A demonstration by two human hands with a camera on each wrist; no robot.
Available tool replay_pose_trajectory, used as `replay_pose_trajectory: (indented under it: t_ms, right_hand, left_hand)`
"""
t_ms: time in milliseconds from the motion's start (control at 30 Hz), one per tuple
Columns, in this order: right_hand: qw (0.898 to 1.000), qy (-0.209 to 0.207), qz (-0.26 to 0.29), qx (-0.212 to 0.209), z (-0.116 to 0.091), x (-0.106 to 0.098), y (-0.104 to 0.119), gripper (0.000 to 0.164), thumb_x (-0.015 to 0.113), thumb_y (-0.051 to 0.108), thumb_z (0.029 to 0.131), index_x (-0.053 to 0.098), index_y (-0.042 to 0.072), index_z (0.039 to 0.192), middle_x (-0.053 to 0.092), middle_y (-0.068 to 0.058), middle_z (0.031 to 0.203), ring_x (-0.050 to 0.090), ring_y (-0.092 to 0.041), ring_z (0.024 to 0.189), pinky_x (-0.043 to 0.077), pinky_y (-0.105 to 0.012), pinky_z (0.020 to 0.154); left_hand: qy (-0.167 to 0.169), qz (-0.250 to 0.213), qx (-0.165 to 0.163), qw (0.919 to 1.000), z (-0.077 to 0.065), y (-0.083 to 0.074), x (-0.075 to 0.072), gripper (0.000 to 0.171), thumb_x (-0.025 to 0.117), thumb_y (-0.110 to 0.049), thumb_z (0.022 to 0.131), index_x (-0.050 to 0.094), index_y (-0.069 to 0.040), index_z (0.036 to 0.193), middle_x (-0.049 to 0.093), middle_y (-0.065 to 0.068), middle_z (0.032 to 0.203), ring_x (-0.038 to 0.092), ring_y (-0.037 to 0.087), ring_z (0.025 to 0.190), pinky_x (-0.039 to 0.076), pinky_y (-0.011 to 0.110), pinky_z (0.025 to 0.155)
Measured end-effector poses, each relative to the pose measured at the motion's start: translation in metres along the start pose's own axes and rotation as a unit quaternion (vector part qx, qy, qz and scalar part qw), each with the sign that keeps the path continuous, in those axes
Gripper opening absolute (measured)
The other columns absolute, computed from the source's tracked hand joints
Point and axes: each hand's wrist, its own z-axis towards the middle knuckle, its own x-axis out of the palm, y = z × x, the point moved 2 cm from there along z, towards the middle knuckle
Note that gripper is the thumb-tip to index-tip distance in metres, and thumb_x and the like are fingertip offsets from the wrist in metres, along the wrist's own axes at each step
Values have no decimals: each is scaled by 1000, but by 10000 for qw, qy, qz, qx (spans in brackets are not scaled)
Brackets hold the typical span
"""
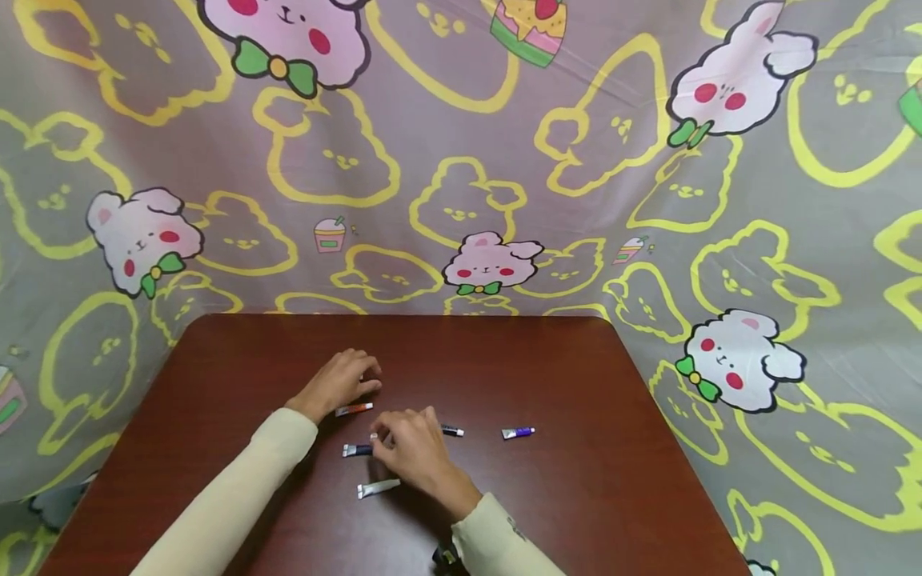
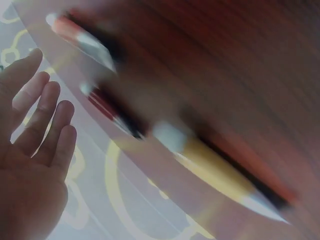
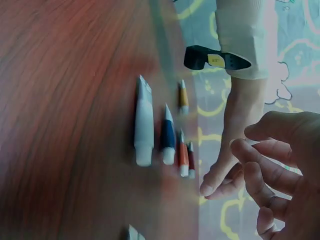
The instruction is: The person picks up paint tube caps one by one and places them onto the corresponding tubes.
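Observation:
Small paint tubes lie apart on the table. My left hand (image 1: 344, 382) hovers over the far left group, fingers loosely bent, holding nothing. Near it are an orange tube (image 1: 354, 409), a dark red tube (image 2: 112, 110) and a yellow tube (image 2: 215, 165); the hand and arm hide the last two in the head view. My right hand (image 1: 416, 448), fingers loosely curled and empty in the right wrist view, is above a dark blue tube (image 1: 358, 450) and a white tube (image 1: 378, 488). Just beyond it lies a black tube (image 1: 452, 430), partly covered.
A purple tube (image 1: 519, 433) lies farther right on the brown table (image 1: 576, 496). Patterned cloth (image 1: 403, 160) hangs behind and on both sides. A black device (image 3: 215, 59) is strapped over the left sleeve. The left wrist view is blurred.

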Motion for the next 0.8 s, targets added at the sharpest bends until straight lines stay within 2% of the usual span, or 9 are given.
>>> replay_pose_trajectory:
  t_ms: [200, 500, 800]
  right_hand:
    - [9999, -130, -13, 5, -7, -10, -8, 8, 83, 25, 89, 80, 27, 96, 77, 17, 84, 68, -2, 78, 34, -23, 74]
    - [9995, -265, 40, 139, -20, -25, -22, 7, 85, 24, 88, 80, 26, 93, 73, 14, 84, 66, -4, 77, 34, -24, 76]
    - [9991, -317, 189, 189, -37, -44, -33, 7, 84, 26, 93, 81, 24, 98, 74, 12, 89, 66, -6, 71, 32, -26, 74]
  left_hand:
    - [116, 39, 63, 9999, 7, -19, 5, 18, 85, -24, 96, 76, -12, 105, 74, 6, 104, 68, 29, 99, 57, 49, 90]
    - [-123, 101, 617, 9980, 25, -49, 20, 18, 85, -25, 93, 76, -12, 101, 73, 6, 100, 67, 29, 96, 55, 49, 90]
    - [-267, 86, 1145, 9930, 39, -81, 37, 18, 84, -26, 94, 77, -12, 101, 74, 6, 101, 67, 28, 95, 55, 48, 90]
